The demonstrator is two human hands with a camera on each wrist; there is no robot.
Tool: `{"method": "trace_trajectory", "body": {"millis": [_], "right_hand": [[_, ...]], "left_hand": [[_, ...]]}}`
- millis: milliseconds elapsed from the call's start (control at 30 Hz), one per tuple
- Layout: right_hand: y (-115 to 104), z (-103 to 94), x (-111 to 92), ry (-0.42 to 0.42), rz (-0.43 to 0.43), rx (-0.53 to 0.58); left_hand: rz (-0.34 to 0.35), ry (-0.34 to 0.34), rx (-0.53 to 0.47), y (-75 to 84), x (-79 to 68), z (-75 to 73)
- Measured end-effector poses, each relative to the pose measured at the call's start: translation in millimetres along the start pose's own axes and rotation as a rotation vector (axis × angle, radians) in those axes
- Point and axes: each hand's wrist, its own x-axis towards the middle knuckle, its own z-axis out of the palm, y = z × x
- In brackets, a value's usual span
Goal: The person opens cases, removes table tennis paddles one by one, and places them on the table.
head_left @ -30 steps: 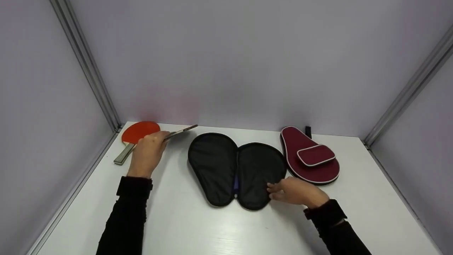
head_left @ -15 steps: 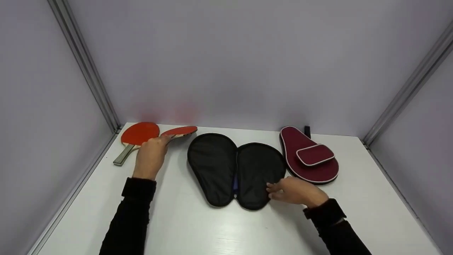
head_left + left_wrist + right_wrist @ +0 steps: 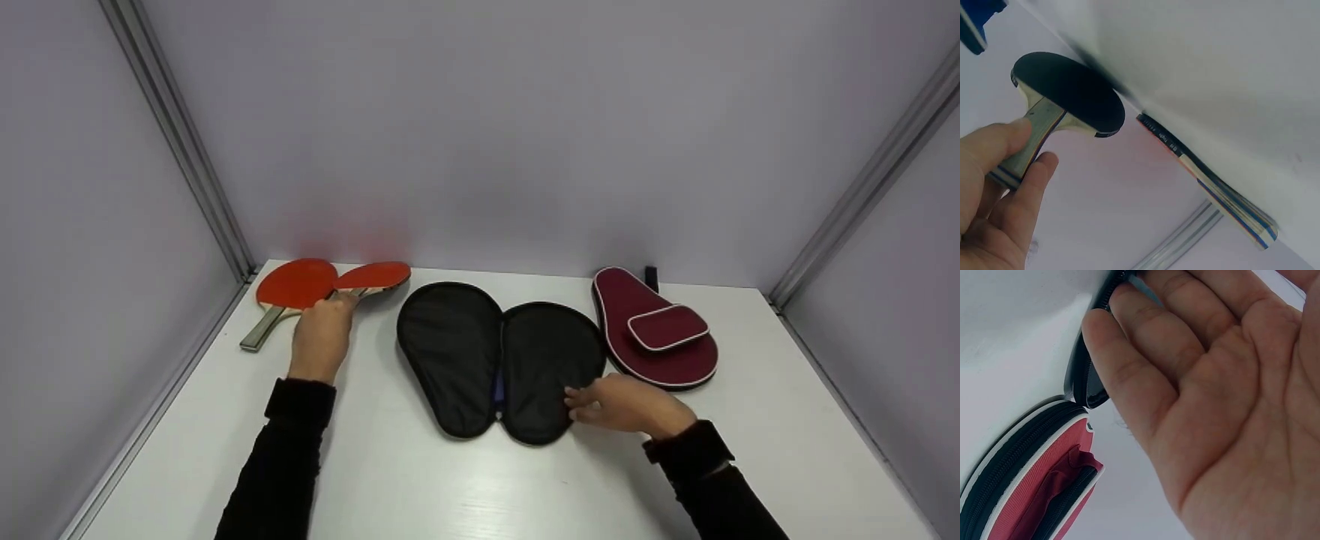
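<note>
My left hand (image 3: 322,337) grips a table tennis paddle (image 3: 375,275) by its wooden handle, thumb on one side and fingers on the other. Its red face is up in the head view; the left wrist view shows the black underside (image 3: 1069,90). A second paddle (image 3: 296,283), red side up, lies on the table to the left of that hand. An unzipped paddle case (image 3: 450,352) lies spread in two black-lined halves. My right hand (image 3: 626,405) has its fingers loosely extended at the right half's edge (image 3: 551,360), gripping nothing.
A maroon paddle case (image 3: 671,371) with white piping and a small front pocket (image 3: 669,328) lies to the right of the spread case. Grey panels (image 3: 480,135) wall the white table (image 3: 450,487) at the back and both sides.
The left hand has turned the paddle from edge-on to red face up and moved it slightly right and toward me. The right hand has stayed still.
</note>
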Motion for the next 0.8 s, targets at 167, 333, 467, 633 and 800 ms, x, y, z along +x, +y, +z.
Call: {"method": "trace_trajectory", "body": {"millis": [167, 333, 467, 633, 800], "right_hand": [[0.5, 0.9, 0.9, -0.007, 0.033, 0.009], [1.1, 1.4, 1.3, -0.016, 0.054, 0.023], [1.4, 0.8, 0.8, -0.016, 0.047, 0.02], [1.6, 0.4, 0.5, -0.015, 0.043, 0.014], [2.9, -0.2, 1.0, -0.006, 0.025, 0.005]], "left_hand": [[0.007, -0.16, -0.056, -5.6, 0.2, -7.6], [-0.027, -0.264, -0.132, -12.7, -2.6, -12.8], [-0.05, -0.311, -0.155, -16.6, -4.9, -12.8], [-0.065, -0.398, -0.156, -18.2, -5.5, -8.4], [-0.065, -0.457, -0.153, -20.8, -8.9, -6.0]]}}
